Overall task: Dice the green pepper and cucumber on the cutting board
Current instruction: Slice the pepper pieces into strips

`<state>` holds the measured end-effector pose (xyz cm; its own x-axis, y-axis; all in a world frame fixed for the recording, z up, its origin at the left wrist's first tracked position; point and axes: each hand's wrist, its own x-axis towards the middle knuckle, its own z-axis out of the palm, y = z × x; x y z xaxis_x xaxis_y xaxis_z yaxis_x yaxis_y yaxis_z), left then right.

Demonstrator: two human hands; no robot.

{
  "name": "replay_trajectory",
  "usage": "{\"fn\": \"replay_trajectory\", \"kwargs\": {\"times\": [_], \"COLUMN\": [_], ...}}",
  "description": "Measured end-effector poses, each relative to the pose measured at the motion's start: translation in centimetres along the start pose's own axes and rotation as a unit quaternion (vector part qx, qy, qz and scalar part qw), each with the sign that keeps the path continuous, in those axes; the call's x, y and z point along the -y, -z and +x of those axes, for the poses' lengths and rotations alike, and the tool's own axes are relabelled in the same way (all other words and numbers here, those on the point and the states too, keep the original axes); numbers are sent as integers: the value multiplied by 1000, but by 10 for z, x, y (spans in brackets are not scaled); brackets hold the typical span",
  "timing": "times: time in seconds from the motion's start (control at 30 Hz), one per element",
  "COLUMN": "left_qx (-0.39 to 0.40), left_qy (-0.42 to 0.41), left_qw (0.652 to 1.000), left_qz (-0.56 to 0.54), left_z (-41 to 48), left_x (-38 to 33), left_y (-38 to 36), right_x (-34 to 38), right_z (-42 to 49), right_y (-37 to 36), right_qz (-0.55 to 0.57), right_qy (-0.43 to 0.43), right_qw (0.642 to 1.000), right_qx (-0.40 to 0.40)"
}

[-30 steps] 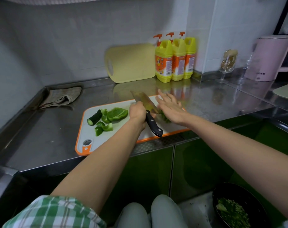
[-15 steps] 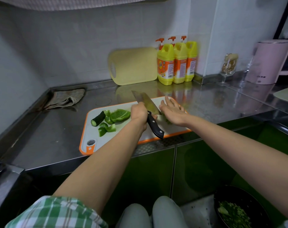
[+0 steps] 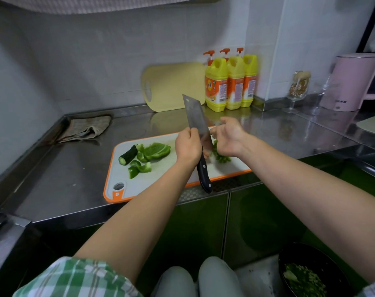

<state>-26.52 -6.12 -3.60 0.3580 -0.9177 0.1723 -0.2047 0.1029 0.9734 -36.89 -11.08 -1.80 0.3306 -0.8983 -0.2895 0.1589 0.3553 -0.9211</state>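
Dicing, midway – a pause between cuts. My left hand (image 3: 187, 146) grips the cleaver (image 3: 196, 116) where the handle meets the blade, which is lifted off the cutting board (image 3: 161, 181) and tilted up and away. My right hand (image 3: 229, 138) hangs just beside the flat of the blade, fingers loose and holding nothing; I cannot tell whether they touch the steel. Below it lies a small heap of diced green (image 3: 222, 157) on the board's right half.

On the left half, uncut stock: a cucumber stub (image 3: 128, 154) and, touching it, large green pepper pieces (image 3: 156, 151). I judge the task well short of done. The next move calls for bringing one of those pieces under the blade, the right hand's fingertips curled back to steady it, and lowering the edge squarely.

Containers – a black bowl (image 3: 334, 269) low at right holds finely chopped greens. A stemmed glass (image 3: 298, 86) holds something brownish that I cannot identify. Three yellow bottles (image 3: 229, 82) stand by the wall, and the contents of the pink kettle (image 3: 353, 82) are hidden.
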Motion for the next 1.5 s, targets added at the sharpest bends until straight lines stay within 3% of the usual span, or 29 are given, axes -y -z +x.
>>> {"fn": "replay_trajectory", "kwargs": {"times": [0.17,0.33,0.57,0.67,0.77,0.87,0.93,1.07,1.27,1.4,1.5], "left_qx": [-34,8,-40,-58,-76,-90,-76,-60,21,-13,-23], "left_qy": [-12,-64,-69,-57,-32,2,25,63,81,46,42], "left_qw": [999,996,989,988,989,989,992,991,996,996,988], "left_qz": [31,69,127,132,123,114,99,98,6,73,150], "left_z": [-4,-11,4,6,7,13,16,20,17,22,23], "left_x": [-1,-1,5,3,2,5,7,5,1,13,28], "left_y": [0,-5,-6,1,4,4,4,4,7,18,27], "right_x": [4,3,4,8,5,-1,-1,-3,-11,-10,-17], "right_z": [-6,-10,0,-10,-17,-17,-20,-31,-27,-30,-33], "right_y": [1,-1,4,5,6,7,5,-7,-8,-3,0], "right_qz": [22,83,33,24,-84,-215,-309,-443,-406,-261,-226], "right_qy": [-40,-43,-56,-18,50,117,122,-1,82,21,-45], "right_qw": [998,996,998,1000,992,959,937,895,910,965,973], "right_qx": [-31,1,-6,-8,-84,-142,-110,54,-32,-25,-7]}}
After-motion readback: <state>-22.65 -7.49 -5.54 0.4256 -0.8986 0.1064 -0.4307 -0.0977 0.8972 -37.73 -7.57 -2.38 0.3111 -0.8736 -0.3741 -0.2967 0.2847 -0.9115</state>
